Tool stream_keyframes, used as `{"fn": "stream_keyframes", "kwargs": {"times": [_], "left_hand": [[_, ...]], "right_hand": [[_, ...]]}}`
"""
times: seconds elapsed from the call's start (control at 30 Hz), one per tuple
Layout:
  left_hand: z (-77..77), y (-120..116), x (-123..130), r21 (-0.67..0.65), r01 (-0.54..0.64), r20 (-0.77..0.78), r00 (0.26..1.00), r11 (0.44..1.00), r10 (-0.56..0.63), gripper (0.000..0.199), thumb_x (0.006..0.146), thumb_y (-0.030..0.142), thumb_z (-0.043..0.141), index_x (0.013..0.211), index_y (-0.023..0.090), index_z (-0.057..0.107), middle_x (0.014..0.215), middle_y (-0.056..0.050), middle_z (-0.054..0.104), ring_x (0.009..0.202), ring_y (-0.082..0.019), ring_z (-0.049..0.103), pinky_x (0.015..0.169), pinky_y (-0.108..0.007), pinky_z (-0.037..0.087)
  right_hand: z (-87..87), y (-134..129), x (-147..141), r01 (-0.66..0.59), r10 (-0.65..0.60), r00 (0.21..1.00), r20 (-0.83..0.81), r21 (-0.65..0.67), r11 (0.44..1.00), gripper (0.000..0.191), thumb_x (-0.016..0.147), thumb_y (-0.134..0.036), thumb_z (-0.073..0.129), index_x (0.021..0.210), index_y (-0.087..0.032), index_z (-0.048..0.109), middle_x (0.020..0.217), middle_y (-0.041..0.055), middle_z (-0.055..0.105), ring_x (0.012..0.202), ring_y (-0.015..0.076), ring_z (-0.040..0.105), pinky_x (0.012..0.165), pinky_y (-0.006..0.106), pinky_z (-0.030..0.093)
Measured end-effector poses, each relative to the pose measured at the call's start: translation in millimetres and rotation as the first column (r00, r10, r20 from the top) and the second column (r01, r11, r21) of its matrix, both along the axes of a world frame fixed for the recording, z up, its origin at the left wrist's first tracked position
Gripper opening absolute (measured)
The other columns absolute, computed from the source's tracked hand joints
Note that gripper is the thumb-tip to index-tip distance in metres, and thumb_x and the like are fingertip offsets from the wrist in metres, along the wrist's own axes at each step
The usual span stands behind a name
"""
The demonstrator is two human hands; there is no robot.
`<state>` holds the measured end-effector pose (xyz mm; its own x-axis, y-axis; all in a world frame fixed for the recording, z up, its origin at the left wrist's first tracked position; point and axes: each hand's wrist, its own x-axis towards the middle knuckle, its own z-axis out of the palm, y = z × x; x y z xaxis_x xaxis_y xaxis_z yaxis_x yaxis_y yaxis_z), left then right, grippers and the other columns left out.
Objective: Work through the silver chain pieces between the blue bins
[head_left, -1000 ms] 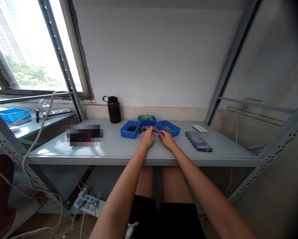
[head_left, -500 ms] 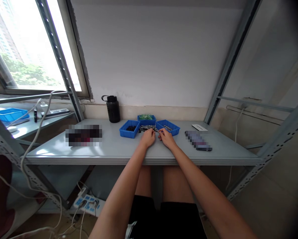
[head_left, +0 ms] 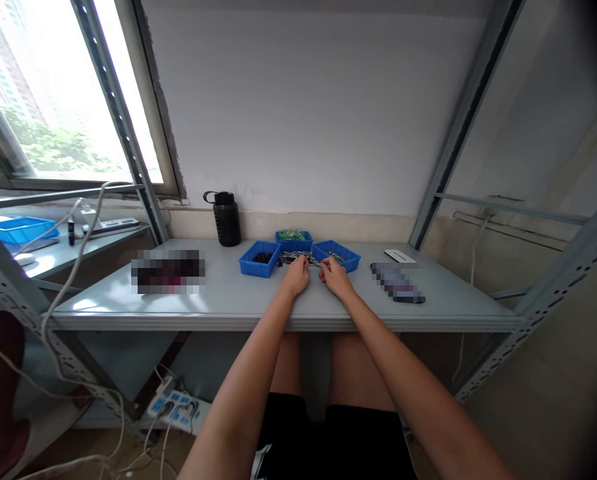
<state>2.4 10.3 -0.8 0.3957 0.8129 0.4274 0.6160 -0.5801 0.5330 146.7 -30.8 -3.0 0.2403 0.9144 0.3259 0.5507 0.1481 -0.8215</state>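
On the grey table (head_left: 218,293), my left hand (head_left: 296,275) is closed in a pinch in front of a pile of small black and silver pieces (head_left: 291,257). My right hand (head_left: 333,276) is closed too, by the near edge of the right blue bin (head_left: 351,261), which holds small silver pieces. What either hand pinches is too small to name. Dark pieces lie in the left blue bin (head_left: 258,269). Behind the pile stands a blue bin (head_left: 293,246) with green items.
A black bottle (head_left: 227,220) stands near the wall. Blurred objects lie at the table's left and right, with a white card (head_left: 400,257) at the right. Metal posts flank the table; a power strip (head_left: 178,410) and cables are below left.
My hands have moved slightly farther apart, the left one a little leftward and the right one a little rightward. My knees have spread slightly.
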Motion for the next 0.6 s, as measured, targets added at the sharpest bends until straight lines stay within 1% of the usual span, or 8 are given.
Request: {"fn": "stream_keyframes", "kwargs": {"times": [0.23, 0.33, 0.47, 0.6], "left_hand": [[-3.6, 3.8, -0.7, -0.017, 0.083, -0.034, 0.996, 0.996, -0.084, 0.027, 0.092, 0.032, 0.053, 0.112, 0.014, 0.056, 0.112, -0.008, 0.059, 0.095, -0.019, 0.060, 0.082, -0.039, 0.052], [-4.8, 5.0, -0.2, -0.017, 0.100, -0.032, 0.994, 0.995, -0.100, 0.026, 0.092, 0.032, 0.053, 0.112, 0.015, 0.056, 0.112, -0.008, 0.058, 0.096, -0.019, 0.059, 0.083, -0.039, 0.052], [-5.7, 5.7, -0.1, -0.017, 0.095, -0.009, 0.995, 0.995, -0.095, 0.026, 0.092, 0.032, 0.053, 0.112, 0.015, 0.056, 0.112, -0.008, 0.059, 0.095, -0.019, 0.059, 0.082, -0.039, 0.052], [-5.8, 6.7, -0.7, -0.012, 0.059, 0.040, 0.997, 0.998, -0.058, 0.027, 0.092, 0.032, 0.053, 0.113, 0.014, 0.056, 0.111, -0.008, 0.059, 0.095, -0.019, 0.060, 0.082, -0.039, 0.052]], "right_hand": [[1.7, -1.4, 0.0, 0.010, -0.010, 1.000, 0.003, 0.038, 0.999, 0.028, 0.091, -0.034, 0.053, 0.112, -0.016, 0.056, 0.106, 0.0060, 0.061, 0.085, 0.0155, 0.062, 0.073, 0.034, 0.053], [2.9, -2.1, 0.1, 0.010, -0.010, 1.000, 0.012, 0.055, 0.998, 0.028, 0.091, -0.035, 0.052, 0.112, -0.017, 0.056, 0.106, 0.0060, 0.061, 0.085, 0.0152, 0.062, 0.073, 0.034, 0.053], [3.2, -2.0, 0.2, 0.009, -0.011, 1.000, 0.029, 0.065, 0.998, 0.029, 0.091, -0.035, 0.052, 0.113, -0.016, 0.056, 0.106, 0.0061, 0.061, 0.086, 0.0157, 0.062, 0.074, 0.035, 0.053], [1.3, -0.8, 0.3, -0.002, 0.000, 0.999, 0.051, 0.044, 0.999, 0.029, 0.091, -0.035, 0.052, 0.113, -0.017, 0.056, 0.107, 0.0063, 0.061, 0.087, 0.0159, 0.061, 0.074, 0.035, 0.053]]}}
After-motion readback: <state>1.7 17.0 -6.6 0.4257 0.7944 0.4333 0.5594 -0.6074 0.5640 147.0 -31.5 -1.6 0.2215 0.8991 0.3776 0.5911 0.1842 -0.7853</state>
